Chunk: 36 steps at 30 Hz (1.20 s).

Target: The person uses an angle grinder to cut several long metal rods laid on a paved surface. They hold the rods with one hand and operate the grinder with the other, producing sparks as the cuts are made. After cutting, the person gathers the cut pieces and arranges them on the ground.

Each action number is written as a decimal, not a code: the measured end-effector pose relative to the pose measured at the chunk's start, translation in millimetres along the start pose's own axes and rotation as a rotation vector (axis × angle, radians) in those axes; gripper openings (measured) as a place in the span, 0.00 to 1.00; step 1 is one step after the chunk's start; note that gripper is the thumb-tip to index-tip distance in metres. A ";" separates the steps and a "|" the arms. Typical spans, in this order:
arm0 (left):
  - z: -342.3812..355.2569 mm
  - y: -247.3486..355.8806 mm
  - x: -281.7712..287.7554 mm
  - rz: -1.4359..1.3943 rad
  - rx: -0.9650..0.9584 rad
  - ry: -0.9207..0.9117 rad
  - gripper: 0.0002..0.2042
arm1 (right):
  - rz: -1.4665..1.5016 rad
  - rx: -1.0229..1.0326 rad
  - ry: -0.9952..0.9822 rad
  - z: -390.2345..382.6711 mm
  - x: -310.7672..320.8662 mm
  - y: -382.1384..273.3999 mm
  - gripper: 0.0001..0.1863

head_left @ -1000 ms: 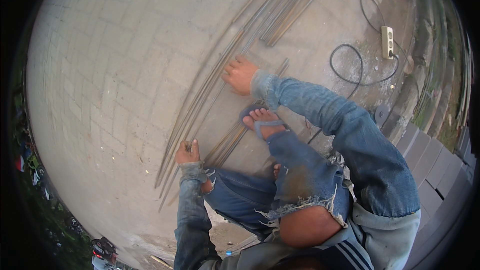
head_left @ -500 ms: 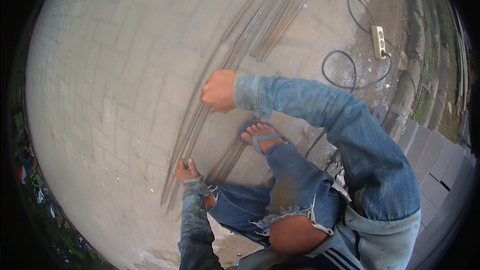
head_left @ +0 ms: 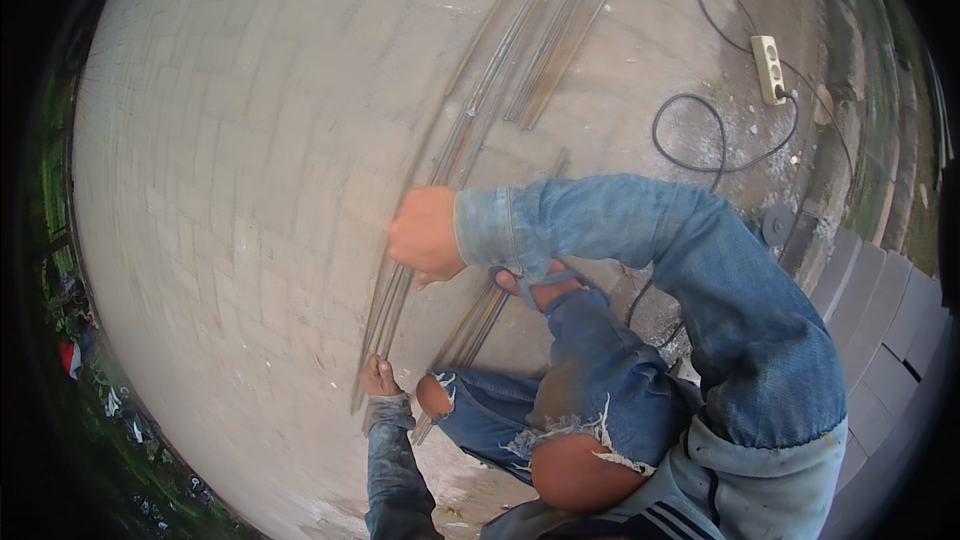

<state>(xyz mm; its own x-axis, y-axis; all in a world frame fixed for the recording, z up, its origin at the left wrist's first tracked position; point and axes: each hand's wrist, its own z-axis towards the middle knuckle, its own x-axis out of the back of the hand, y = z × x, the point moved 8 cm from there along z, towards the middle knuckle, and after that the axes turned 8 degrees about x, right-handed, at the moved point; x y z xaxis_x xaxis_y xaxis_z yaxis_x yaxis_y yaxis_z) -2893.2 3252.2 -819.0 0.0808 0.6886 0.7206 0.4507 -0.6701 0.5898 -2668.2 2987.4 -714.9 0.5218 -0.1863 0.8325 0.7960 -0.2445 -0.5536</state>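
Observation:
Long, thin steel rods [head_left: 393, 302], partly rusty, run in a bundle across the paving from the far middle toward me. My right hand [head_left: 425, 230] is closed over the bundle, its back turned up and a fingertip showing below. Nearer to me, my left hand [head_left: 380, 377] has its fingers wrapped round the same rods, close to their near ends. My right hand hides the stretch of rod beneath it. Beside my bent leg lie more rods [head_left: 468, 332], passing by my sandalled foot [head_left: 540, 287], which my right sleeve partly covers.
Farther off, a second group of rods [head_left: 560, 45] lies on the grey paving [head_left: 250, 190]. At the right are a white power strip [head_left: 768, 70], a looped black cable [head_left: 722, 135], a round grey disc [head_left: 777, 224] and stacked grey blocks [head_left: 870, 310]. Plants [head_left: 75, 290] edge the left.
Both hands have come closer to me along the rods, and my left hand has turned. My right sleeve now covers more of the foot. The view has shifted slightly.

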 end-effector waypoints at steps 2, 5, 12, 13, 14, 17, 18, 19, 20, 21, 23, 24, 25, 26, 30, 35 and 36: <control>-15.7 -21.5 6.6 -0.033 0.091 -0.039 0.29 | 0.080 -0.049 0.007 -3.6 -27.0 12.5 0.18; -33.3 -28.1 18.9 0.187 0.181 -0.003 0.27 | 0.184 -0.109 0.003 -0.3 -80.0 47.8 0.22; -23.1 68.9 57.7 0.487 0.176 0.102 0.23 | 0.315 -0.142 0.022 -10.5 -115.6 83.5 0.25; -25.6 61.6 59.7 0.494 0.149 0.118 0.25 | 0.313 -0.153 -0.003 -7.3 -105.5 79.4 0.25; -25.6 52.4 59.3 0.499 0.118 0.134 0.26 | 0.291 -0.167 -0.036 -4.9 -94.4 72.8 0.25; -10.6 19.3 46.7 0.422 0.085 0.158 0.30 | 0.244 -0.201 -0.157 -5.0 -75.3 43.9 0.24; -5.7 8.7 41.3 0.387 0.082 0.156 0.31 | 0.233 -0.208 -0.202 -6.8 -72.9 36.0 0.23; -3.7 -1.2 33.3 0.351 0.080 0.136 0.32 | 0.223 -0.214 -0.247 -8.6 -76.6 29.6 0.23; 0.2 -7.6 25.7 0.311 0.073 0.131 0.33 | 0.197 -0.199 -0.226 -7.3 -74.8 25.1 0.22; 7.2 -16.7 22.7 0.272 0.060 0.135 0.33 | 0.163 -0.180 -0.199 -1.0 -68.4 20.5 0.21; 1.9 -49.6 11.4 0.231 0.017 0.165 0.32 | 0.098 -0.147 -0.171 -3.4 -61.3 20.8 0.19; -2.2 -40.5 3.4 0.208 0.003 0.144 0.32 | 0.076 -0.115 -0.166 -11.9 -60.0 21.3 0.19; -3.5 -32.3 -1.5 0.185 -0.009 0.125 0.31 | 0.055 -0.082 -0.161 -18.9 -59.7 20.8 0.18; -4.4 -16.2 -2.1 0.144 0.033 0.085 0.30 | 0.065 -0.080 -0.143 -25.9 -63.1 22.1 0.18; -22.9 4.4 23.1 0.163 0.033 0.121 0.28 | -0.019 -0.044 -0.119 -7.4 -81.1 23.2 0.19; -36.6 10.6 18.2 0.204 0.204 -0.062 0.24 | 0.100 0.006 0.003 -19.6 -105.1 35.5 0.24; -38.2 35.2 19.1 0.251 0.222 -0.110 0.24 | 0.142 0.013 0.002 -25.6 -120.6 47.5 0.24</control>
<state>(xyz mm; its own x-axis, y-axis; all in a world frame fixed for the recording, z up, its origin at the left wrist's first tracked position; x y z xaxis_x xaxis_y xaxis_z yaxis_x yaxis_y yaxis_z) -2909.7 3231.2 -770.6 0.3039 0.5437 0.7823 0.5857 -0.7543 0.2967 -2701.2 2973.9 -842.1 0.6289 -0.2203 0.7456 0.7180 -0.2033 -0.6657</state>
